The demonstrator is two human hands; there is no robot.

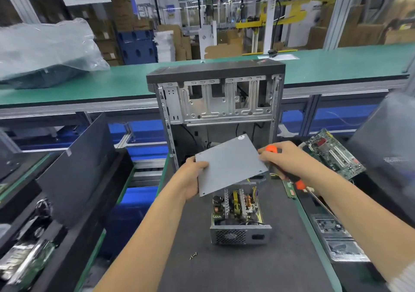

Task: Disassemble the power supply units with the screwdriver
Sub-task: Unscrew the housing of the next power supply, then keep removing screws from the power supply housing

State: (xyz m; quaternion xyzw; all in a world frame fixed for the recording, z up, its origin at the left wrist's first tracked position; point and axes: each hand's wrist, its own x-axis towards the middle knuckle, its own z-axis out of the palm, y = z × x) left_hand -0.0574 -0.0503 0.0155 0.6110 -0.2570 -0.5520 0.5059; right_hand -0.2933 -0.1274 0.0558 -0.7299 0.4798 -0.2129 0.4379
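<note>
The power supply unit [239,220] sits open on the dark mat, its coils and heat sinks exposed and its vent grille facing me. Above it hangs its flat grey cover plate [231,166], tilted. My left hand [193,177] grips the plate's left edge, thumb on top. My right hand [285,159] holds the orange-and-black screwdriver [294,177] by its handle, with the shaft pointing down to the right, and its fingers touch the plate's right edge. Two loose screws [193,255] lie on the mat near the unit's left front.
An empty computer case [215,98] stands open just behind the plate. A green motherboard [334,157] lies at the right, with a memory stick [288,188] and bagged boards [341,242] below it. A dark case panel [76,170] leans at the left. Green benches run behind.
</note>
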